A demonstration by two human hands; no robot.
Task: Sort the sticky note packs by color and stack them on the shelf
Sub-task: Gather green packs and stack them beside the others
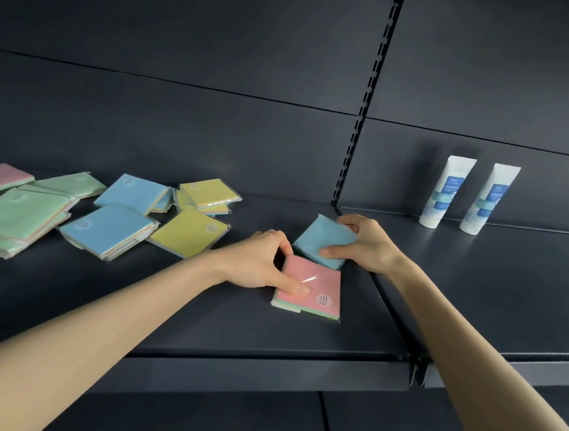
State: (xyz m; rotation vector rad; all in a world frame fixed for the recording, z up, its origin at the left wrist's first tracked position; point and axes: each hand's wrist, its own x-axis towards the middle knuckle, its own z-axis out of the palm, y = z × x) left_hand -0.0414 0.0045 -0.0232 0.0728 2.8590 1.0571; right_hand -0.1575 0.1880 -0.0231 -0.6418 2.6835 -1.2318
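1. Two packs in hand, head view: left hand [261, 265] pinches pink pack [311, 290], flat on shelf [199, 311]; right hand [363, 244] grips blue pack [324, 241], turned cornerwise, at pink's far edge.
2. Unsorted packs [109, 231] lie well to the left; left hand nearer.

Slotted upright [363, 119]: black, set in the dark back panel [188, 35].
Nearer white tube [447, 191]: right of the upright, standing cap-down, blue label.
Farther white tube [489, 199]: just beside the first, farther from the upright, not touching.
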